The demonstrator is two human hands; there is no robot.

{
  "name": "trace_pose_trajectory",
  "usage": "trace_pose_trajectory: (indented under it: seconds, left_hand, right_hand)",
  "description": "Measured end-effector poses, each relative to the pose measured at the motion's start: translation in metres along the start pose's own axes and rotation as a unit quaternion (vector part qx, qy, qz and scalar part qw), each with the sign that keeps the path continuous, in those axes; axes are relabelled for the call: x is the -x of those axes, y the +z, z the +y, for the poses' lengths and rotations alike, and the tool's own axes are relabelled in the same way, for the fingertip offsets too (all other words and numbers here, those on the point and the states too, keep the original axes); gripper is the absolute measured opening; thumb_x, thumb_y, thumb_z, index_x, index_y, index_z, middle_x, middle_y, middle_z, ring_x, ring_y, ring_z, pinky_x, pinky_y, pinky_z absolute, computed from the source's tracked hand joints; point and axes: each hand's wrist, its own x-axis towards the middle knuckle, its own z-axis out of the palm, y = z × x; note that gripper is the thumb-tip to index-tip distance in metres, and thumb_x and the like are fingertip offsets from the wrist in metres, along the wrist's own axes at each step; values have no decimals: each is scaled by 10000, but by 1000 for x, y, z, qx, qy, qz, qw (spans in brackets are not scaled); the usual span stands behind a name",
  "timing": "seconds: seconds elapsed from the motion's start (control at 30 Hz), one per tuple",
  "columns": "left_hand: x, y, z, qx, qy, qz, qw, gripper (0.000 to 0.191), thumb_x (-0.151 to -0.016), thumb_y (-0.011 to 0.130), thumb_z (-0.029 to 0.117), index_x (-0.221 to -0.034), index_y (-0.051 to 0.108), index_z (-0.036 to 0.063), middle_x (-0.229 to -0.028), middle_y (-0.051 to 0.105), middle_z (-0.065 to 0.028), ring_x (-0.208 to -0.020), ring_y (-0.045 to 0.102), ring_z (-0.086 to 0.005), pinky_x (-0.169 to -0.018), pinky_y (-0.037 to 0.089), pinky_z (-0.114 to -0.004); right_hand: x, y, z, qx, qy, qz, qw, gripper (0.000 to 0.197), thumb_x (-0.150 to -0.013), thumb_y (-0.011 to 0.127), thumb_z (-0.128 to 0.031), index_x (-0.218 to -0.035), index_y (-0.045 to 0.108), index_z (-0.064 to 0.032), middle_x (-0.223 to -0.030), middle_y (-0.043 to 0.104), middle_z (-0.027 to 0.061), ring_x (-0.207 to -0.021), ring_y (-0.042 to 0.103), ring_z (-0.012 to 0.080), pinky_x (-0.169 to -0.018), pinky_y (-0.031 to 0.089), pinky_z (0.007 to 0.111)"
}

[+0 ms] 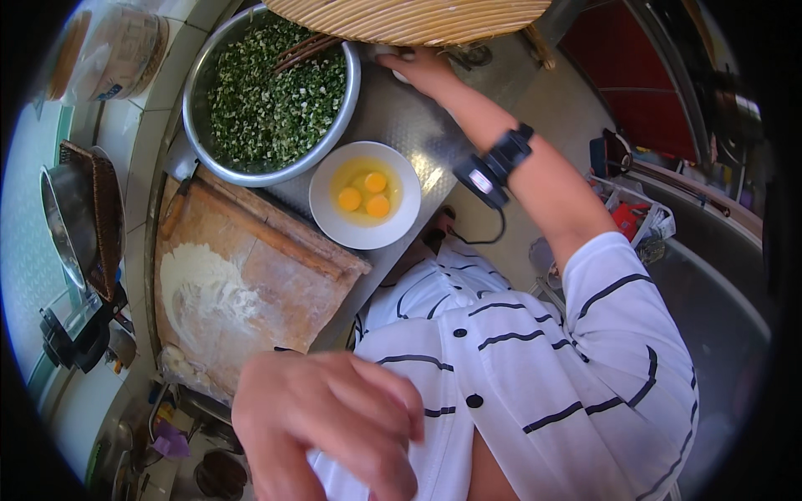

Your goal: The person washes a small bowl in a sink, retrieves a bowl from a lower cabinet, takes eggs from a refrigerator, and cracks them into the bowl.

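Observation:
At the top, partly beneath a round woven tray (pixel 413 19), my right hand (pixel 421 70) has its fingers around a white, shell-like piece (pixel 400 77) close to the metal counter. More white shows by the fingertips; its exact form is hidden. My left hand (pixel 326 413) is near the camera at the bottom, blurred, with bent fingers and its palm out of sight. Between the hands stands a white bowl (pixel 326 222) holding three raw egg yolks (pixel 374 182) in clear whites. Beside it, a large metal basin (pixel 194 134) contains chopped greens (pixel 276 106) with pale bits and wooden chopsticks (pixel 304 53).
A floury wooden board (pixel 301 300) carries a rolling pin (pixel 276 235) and a pile of flour (pixel 207 288). A wooden-handled tool (pixel 175 210) lies by its far edge. Plastic-wrapped dough (pixel 182 366) is at its near-left corner. Pans and a wicker basket (pixel 103 219) stand left.

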Motion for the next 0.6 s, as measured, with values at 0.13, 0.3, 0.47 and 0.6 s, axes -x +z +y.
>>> trace_pose_trajectory:
  seconds: [0.13,0.3,0.47,0.6]
  left_hand:
    - [48,-25,-28,-138,-115,338,924,311,-966,486,217,-1163,528,-20,-900,576,-105,-766,564,-185,-714,466,-288]
    - [71,-61,-102,-248,-256,461,813,425,-935,561,211,-1301,444,26,-1154,536,-86,-980,559,-127,-848,449,-249]
    - [79,-54,-125,-157,-222,501,822,430,-928,581,211,-1309,446,63,-1180,549,-56,-1027,573,-128,-871,473,-263]
    - [99,-48,-126,-118,-216,519,819,410,-936,566,186,-1308,436,70,-1161,562,-42,-1047,584,-149,-892,490,-271]
  right_hand:
    - [70,-62,-16,-537,222,-249,775,402,-922,564,-336,-1202,545,-49,-1040,652,81,-703,592,63,-577,491,207]
    - [129,-97,-46,-633,229,-343,655,397,-946,527,-339,-1195,543,-31,-1035,645,96,-695,585,71,-560,488,208]
    - [159,-88,-62,-583,196,-375,694,403,-933,532,-423,-1128,599,-76,-911,641,16,-731,585,71,-567,471,223]
    - [167,-81,-70,-535,133,-381,742,409,-936,525,-435,-1105,608,-71,-883,630,15,-760,590,64,-570,478,238]
